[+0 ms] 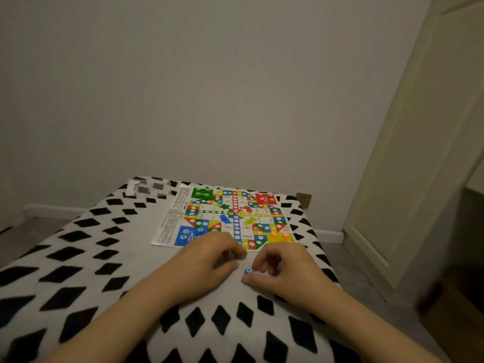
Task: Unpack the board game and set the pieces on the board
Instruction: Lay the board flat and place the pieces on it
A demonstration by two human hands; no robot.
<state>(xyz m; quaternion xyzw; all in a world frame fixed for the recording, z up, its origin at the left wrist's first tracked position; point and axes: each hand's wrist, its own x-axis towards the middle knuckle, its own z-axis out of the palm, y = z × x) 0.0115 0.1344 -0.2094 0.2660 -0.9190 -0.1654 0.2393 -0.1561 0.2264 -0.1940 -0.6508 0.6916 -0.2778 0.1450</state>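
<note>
A colourful paper game board (230, 218) lies flat on the bed's far half, with green, red, blue and yellow corners. Two orange pieces (279, 235) stand on its near right yellow corner. My right hand (282, 268) is just in front of the board and pinches a small blue piece (248, 270) between thumb and fingers. My left hand (209, 260) lies beside it with its fingers curled; something small seems to be under the fingertips, but I cannot tell what.
The bed cover (86, 258) is white with black diamonds. A clear plastic case (146, 188) lies at the far left corner. A wall socket (303, 199) sits behind the bed. A door (419, 153) stands to the right, with floor beside the bed.
</note>
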